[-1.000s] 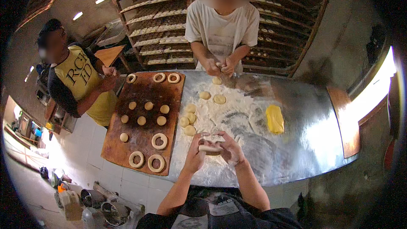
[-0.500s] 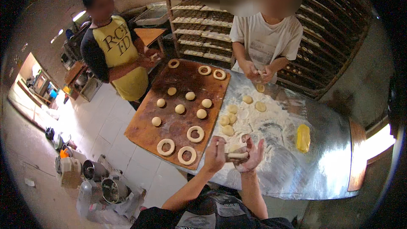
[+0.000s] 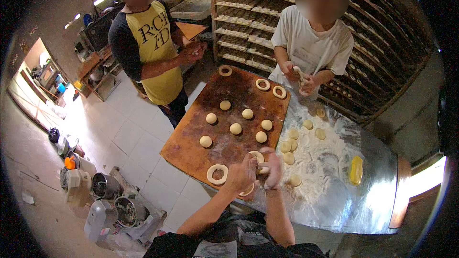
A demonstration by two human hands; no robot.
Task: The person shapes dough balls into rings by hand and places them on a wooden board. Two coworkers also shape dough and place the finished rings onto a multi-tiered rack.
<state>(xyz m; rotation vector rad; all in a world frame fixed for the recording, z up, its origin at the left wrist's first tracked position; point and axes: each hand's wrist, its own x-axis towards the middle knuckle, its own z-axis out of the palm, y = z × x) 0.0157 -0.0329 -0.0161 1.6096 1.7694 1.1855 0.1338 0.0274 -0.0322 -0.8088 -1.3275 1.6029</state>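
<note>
My left hand (image 3: 240, 176) and my right hand (image 3: 273, 169) are close together above the near right corner of a brown wooden board (image 3: 196, 150). Both are closed on a pale dough ring (image 3: 262, 170), mostly hidden by my fingers. Around them on the board lie more dough rings: one to the left (image 3: 217, 174), one just beyond my fingers (image 3: 256, 155), and one partly covered by my left wrist. Several round dough balls (image 3: 235, 129) sit farther up the board, and three rings lie along its far edge.
Right of the board, a metal table (image 3: 330, 205) carries spread flour (image 3: 315, 157), flattened dough pieces (image 3: 293, 134) and a yellow block (image 3: 355, 170). Across it a co-worker in white (image 3: 311, 43) handles dough; another in yellow (image 3: 158, 62) stands at the left. Buckets (image 3: 129, 210) stand on the floor.
My hands have moved left with the dough ring, from over the floured table to the board's edge. The co-worker in white now holds up a stretched strip of dough.
</note>
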